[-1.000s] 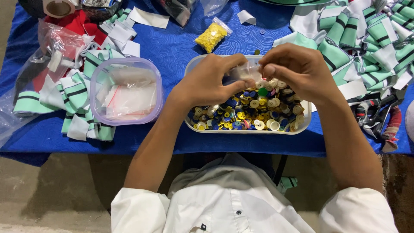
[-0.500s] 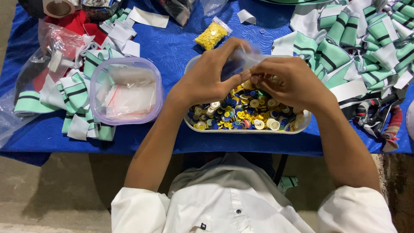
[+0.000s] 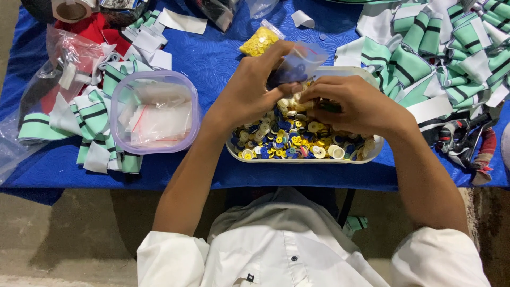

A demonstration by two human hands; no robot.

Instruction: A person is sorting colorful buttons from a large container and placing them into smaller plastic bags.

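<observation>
My left hand (image 3: 249, 95) holds a small clear bag (image 3: 297, 64) up over the tray (image 3: 372, 151) of mixed buttons (image 3: 297, 141); the fingers are closed around the bag's lower part, mouth end toward my right. A second ago the bag sat lower and further right, pinched between both hands just above the tray's far rim. Now it has come up and left, and the left hand carries it alone.

My right hand (image 3: 356, 106) has dropped off the bag and lies palm-down on the button pile, fingers curled into it at the tray's far side. I cannot tell whether those fingers grip a button or only rake through them; the knuckles hide the tips. Something dark shows inside the bag, probably blue buttons, though the plastic glare makes that uncertain.

Reading of the change: from two-handed handling of the bag to one hand holding, one hand picking. The work looks mid-way, with the tray still heaped.

Surroundings unchanged: a lidded round tub (image 3: 154, 111) with small packets inside stands on the blue desk (image 3: 212, 53) to the left of the tray, well apart from both hands. A packet of yellow buttons (image 3: 259, 41) lies just beyond my left hand. Green-and-white striped fabric pieces (image 3: 435, 53) are piled to the right, and more lie on the left.
</observation>
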